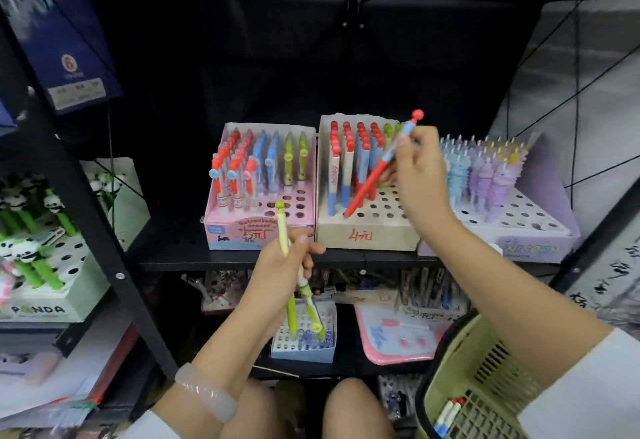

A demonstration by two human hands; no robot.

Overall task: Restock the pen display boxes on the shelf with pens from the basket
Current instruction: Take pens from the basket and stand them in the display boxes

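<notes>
My right hand (420,175) is up at the black metal shelf (277,258), its fingers (403,142) pinched around the upper barrel of a red pen with a round red cap (379,165). The pen slants down to the left, its tip resting on the hole-punched top of the beige cardboard display box marked in red ink (367,234), just beside the rows of red-capped pens (349,158) standing at the back of that box. The cap end sticks out above my fingers.

My left hand (280,272) sits lower, in front of the shelf edge, curled around a small bunch of light green pens (299,282). One stands up past my thumb with its green knob near the front of the pink display box of red, blue and green pens (259,227); the others hang below my palm, over a pale blue box on the lower shelf (304,352).

To the right of the beige box stands a lilac display box of pastel blue and purple pens (540,248). The pale green plastic basket (485,369) is at lower right, under my right forearm, with a few pens (448,414) lying in its bottom. On my left wrist is a pale pink bangle (206,392). A green-and-white panda pen box (45,300) sits at far left.
</notes>
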